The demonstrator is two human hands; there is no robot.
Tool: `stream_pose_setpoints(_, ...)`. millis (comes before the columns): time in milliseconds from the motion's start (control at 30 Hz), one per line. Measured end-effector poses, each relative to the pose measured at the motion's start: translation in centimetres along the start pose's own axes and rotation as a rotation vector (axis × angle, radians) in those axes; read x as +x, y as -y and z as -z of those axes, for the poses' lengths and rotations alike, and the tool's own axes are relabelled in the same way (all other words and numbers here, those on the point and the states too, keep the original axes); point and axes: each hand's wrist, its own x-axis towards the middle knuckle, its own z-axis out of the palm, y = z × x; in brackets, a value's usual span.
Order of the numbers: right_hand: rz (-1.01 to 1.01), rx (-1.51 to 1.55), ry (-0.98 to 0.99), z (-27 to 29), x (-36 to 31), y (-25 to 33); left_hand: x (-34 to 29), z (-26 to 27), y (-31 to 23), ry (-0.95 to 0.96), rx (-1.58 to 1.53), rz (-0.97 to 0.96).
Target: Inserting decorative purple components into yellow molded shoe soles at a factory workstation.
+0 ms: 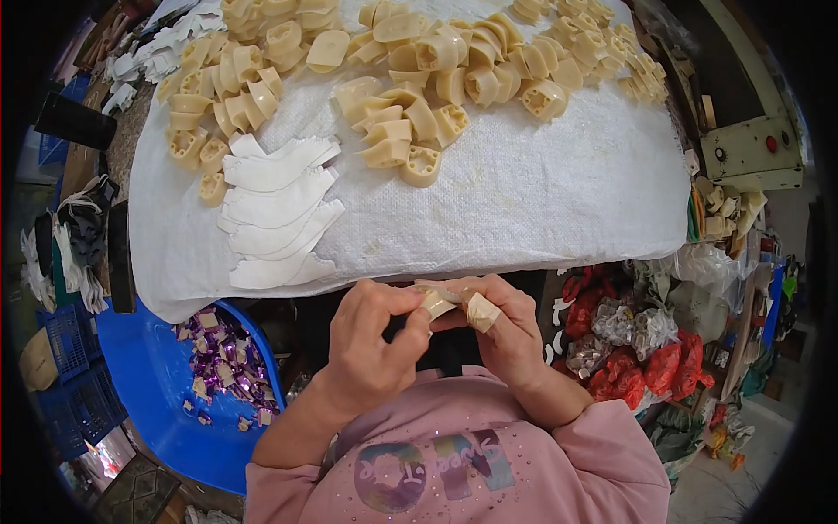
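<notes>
My left hand (pixel 375 341) and my right hand (pixel 497 327) meet just below the table's front edge, both gripping one cream plastic heel block (pixel 439 303). My fingers press a thin pale covering piece around it. My right thumb has tan tape wrapped on it. On the white cloth (pixel 541 192) covering the table lies a fanned stack of white curved cut pieces (pixel 275 214). Behind it spreads a heap of several cream heel blocks (pixel 410 131).
A blue plastic tub (pixel 157 367) with purple and pale scraps stands at the lower left. Blue crates (pixel 70 349) sit further left. Red and clear bags (pixel 646 349) pile up on the right. A cream machine box (pixel 751 153) with a red button is at the right edge.
</notes>
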Motion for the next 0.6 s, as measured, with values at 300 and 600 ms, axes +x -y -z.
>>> stream_pose_setpoints(300,0.087,-0.701,0.130,0.7,1.5,0.9,0.3,-0.2,0.0,0.091,0.182,0.023)
stream_pose_setpoints(600,-0.193,-0.234,0.437,2.7,4.2,2.4,-0.2,-0.1,0.0,0.010,-0.430,0.104)
